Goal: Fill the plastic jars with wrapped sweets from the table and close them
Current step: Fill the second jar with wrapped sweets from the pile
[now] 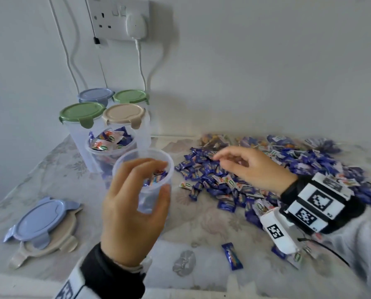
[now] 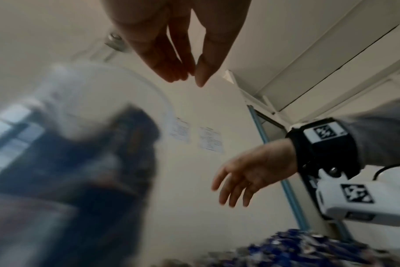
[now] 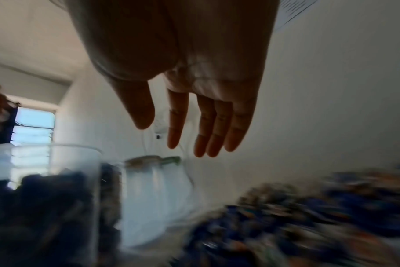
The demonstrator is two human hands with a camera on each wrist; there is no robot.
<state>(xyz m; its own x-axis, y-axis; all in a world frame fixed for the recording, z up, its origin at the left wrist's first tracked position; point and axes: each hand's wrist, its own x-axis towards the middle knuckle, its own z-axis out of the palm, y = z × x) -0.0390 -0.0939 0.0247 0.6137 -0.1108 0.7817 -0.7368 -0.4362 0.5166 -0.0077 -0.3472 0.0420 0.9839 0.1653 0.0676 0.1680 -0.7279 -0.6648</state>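
The open jar stands near the front of the counter, just left of the heap of wrapped sweets, with only a few sweets showing low inside it. That closeness looks deliberate: the trip from heap to mouth is short.

The left hand is at the near wall of the jar, fingers over the rim side and thumb on the right of the wall. From the head view it seems to steady the jar so it cannot tip or skid during loading, but the left wrist view shows fingers and thumb nearly together with nothing clearly between them, so whether this grip is truly clamped on the jar I cannot tell.

The right hand hovers over the heap, its grip apart and empty (fingers loose and straight in the right wrist view), apparently reaching for more.

Behind stands a second open jar, heaped to the brim and unlidded. Four lidded jars sit against the wall, out of the working lane. Two loose lids lie stacked at the left, probably kept ready for the two open jars.
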